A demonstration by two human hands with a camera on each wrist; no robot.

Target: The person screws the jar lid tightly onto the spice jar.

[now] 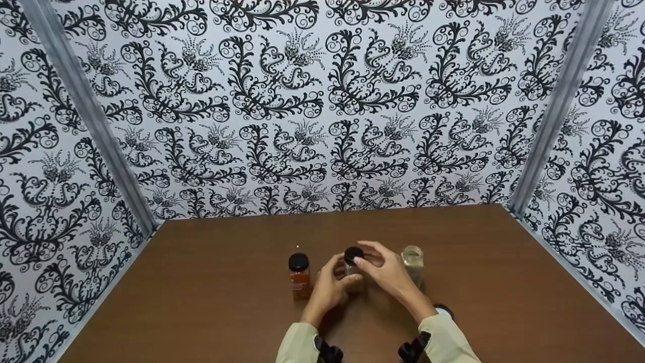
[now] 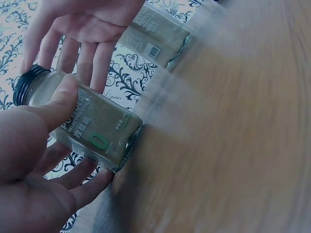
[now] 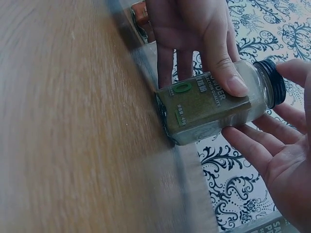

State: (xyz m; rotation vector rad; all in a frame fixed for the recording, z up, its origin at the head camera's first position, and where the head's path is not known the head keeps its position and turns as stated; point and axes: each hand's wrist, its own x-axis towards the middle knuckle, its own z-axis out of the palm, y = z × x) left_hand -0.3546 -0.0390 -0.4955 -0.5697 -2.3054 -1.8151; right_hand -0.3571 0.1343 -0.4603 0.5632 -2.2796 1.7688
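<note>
Between both hands stands a clear spice jar (image 2: 99,119) of greenish-brown powder, its black screw lid (image 1: 353,253) on. My left hand (image 1: 330,285) grips the jar's body, the thumb lying across the label in the left wrist view. With thumb and fingers, my right hand (image 1: 388,269) holds the lid from the right; its other fingers extend beside the jar. In the wrist views, the jar's base is at the tabletop.
Left of the hands stands a black-lidded jar of orange-red spice (image 1: 300,282). An uncapped jar of pale powder (image 1: 413,259) is just right of the right hand. A loose lid (image 1: 444,310) lies partly behind the right sleeve. Patterned walls (image 1: 302,126) enclose the brown table (image 1: 216,282).
</note>
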